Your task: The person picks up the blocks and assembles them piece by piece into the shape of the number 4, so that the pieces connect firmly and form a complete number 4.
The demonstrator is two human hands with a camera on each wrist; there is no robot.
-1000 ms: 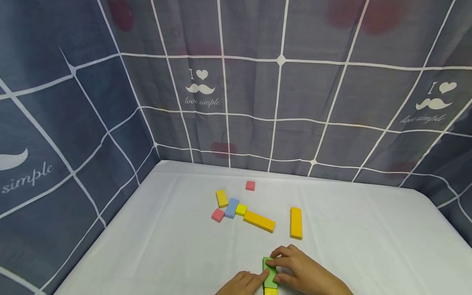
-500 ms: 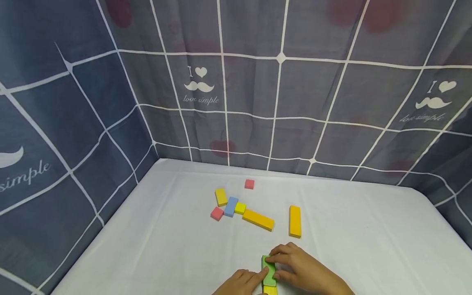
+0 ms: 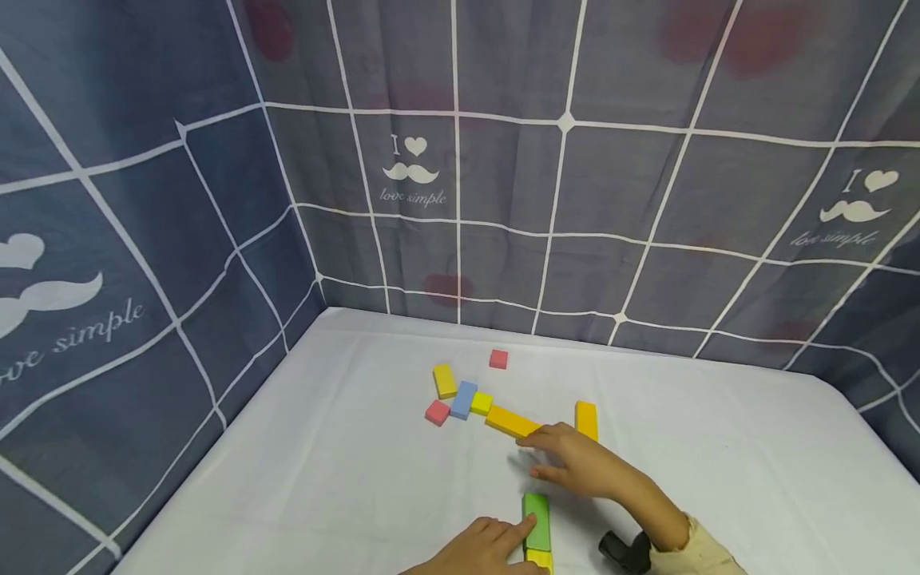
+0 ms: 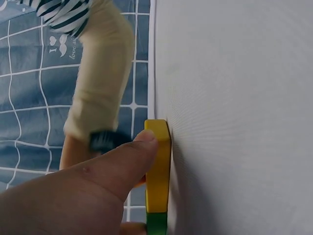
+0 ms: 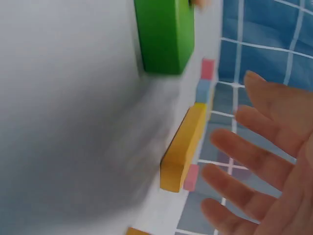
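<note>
On the white tabletop, a green block lies end to end with a yellow block near the front. My left hand presses its straight index finger on the green block. In the left wrist view its thumb rests on the yellow block. My right hand is above the table behind the green block, beside the near end of a long orange-yellow block. Its fingers are spread with nothing between them in the right wrist view, and the long block is apart from them.
A second long orange-yellow block is partly hidden behind my right hand. Farther left lie a small yellow block, a blue block, a red block and another yellow one. One red block sits near the curtain.
My right hand has let go of the green block and moved away from me toward the long orange-yellow blocks. My left hand stays on the green and yellow blocks. The head view has shifted slightly.
</note>
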